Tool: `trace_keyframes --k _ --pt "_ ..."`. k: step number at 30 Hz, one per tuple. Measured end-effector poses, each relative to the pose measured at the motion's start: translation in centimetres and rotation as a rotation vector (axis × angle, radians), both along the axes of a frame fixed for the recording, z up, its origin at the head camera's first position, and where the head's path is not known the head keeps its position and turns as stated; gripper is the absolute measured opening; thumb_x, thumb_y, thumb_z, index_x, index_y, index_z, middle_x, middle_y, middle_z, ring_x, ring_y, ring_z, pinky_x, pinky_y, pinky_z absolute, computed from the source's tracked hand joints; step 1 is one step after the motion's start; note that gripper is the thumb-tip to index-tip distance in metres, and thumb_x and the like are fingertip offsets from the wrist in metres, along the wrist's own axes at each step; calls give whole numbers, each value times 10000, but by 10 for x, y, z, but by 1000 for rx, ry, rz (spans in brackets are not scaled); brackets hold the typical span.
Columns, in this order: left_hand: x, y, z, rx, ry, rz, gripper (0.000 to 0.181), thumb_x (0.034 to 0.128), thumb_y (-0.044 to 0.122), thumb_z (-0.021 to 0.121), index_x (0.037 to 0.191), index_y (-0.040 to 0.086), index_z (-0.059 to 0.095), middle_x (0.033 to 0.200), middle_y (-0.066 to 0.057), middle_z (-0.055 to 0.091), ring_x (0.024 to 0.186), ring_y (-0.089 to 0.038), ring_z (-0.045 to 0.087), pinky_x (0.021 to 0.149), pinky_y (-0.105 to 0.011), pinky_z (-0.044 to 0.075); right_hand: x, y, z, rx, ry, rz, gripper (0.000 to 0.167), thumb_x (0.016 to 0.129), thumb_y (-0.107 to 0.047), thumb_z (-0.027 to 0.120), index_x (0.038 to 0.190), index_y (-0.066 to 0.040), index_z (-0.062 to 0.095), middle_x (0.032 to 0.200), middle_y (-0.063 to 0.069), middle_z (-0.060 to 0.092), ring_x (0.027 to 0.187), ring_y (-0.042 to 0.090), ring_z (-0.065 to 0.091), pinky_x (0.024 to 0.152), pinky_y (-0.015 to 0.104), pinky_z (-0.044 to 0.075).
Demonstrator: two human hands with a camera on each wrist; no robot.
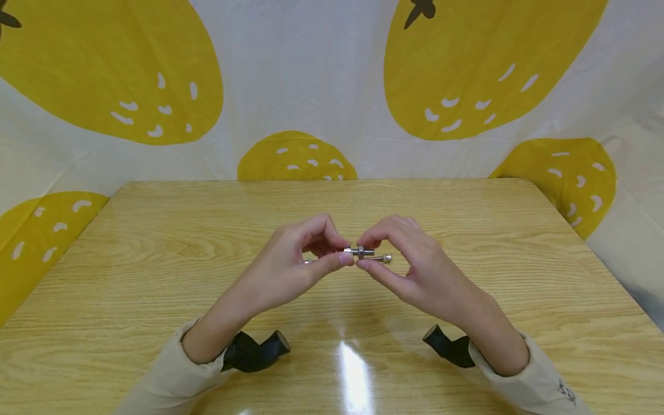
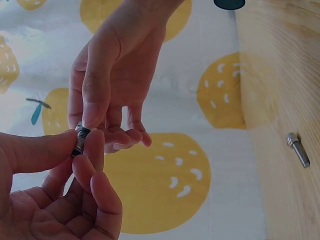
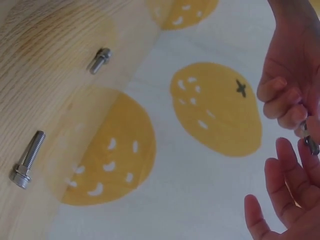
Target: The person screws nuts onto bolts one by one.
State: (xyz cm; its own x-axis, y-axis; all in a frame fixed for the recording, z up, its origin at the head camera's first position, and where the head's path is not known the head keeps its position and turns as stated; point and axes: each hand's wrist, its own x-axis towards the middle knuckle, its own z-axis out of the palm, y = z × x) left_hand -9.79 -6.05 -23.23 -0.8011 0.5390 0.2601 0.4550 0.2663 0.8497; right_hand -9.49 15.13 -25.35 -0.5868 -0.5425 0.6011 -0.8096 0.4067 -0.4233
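Observation:
Above the middle of the table, my left hand (image 1: pixel 285 265) pinches the head end of a metal bolt (image 1: pixel 354 251) between thumb and fingertips. Facing it, my right hand (image 1: pixel 422 265) pinches a hex nut (image 1: pixel 361 252) on the bolt's shank, and the threaded end sticks out beyond the nut. The bolt lies roughly level between the two hands. Seen from the left wrist, the fingertips of both hands meet at the bolt (image 2: pixel 81 137). Fingers partly cover the nut (image 3: pixel 311 145) in the right wrist view.
On the wooden table (image 1: pixel 332 202) lie a bolt with a nut near its head (image 3: pixel 25 165) and another bolt (image 3: pixel 101 60); in the head view the hands partly hide them. A white cloth with yellow fruit prints (image 1: pixel 306 69) hangs behind the table. Black wrist mounts (image 1: pixel 256 351) stick out from both sleeves.

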Motion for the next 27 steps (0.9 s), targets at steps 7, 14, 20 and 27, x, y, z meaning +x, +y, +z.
trace_keyframes --k 7,14,20,27 --pt "0 1 -1 8 6 -8 96 854 83 667 852 71 571 822 -16 649 698 -125 596 649 -254 504 -1 -1 0 -15 4 13 150 831 -117 688 955 -111 603 908 -49 608 891 103 522 852 276 393" --pt "1 2 -2 13 0 -16 105 854 86 668 839 73 566 819 -27 652 699 -94 610 635 -248 501 -2 -1 -1 -12 5 27 20 899 -132 612 891 -140 629 858 -79 608 862 58 513 818 278 361" --pt "1 2 -2 9 -2 -17 97 855 85 667 843 77 571 816 -10 653 695 -99 612 627 -253 500 -1 1 0 4 -20 -9 31 894 -134 619 892 -139 650 871 -76 625 892 70 521 850 297 351" --pt "1 1 0 -1 1 3 87 859 78 660 856 74 574 814 -21 640 704 -129 596 660 -262 511 2 0 2 -29 -16 -1 284 815 -153 722 1056 -78 590 993 -17 609 948 109 529 850 263 434"
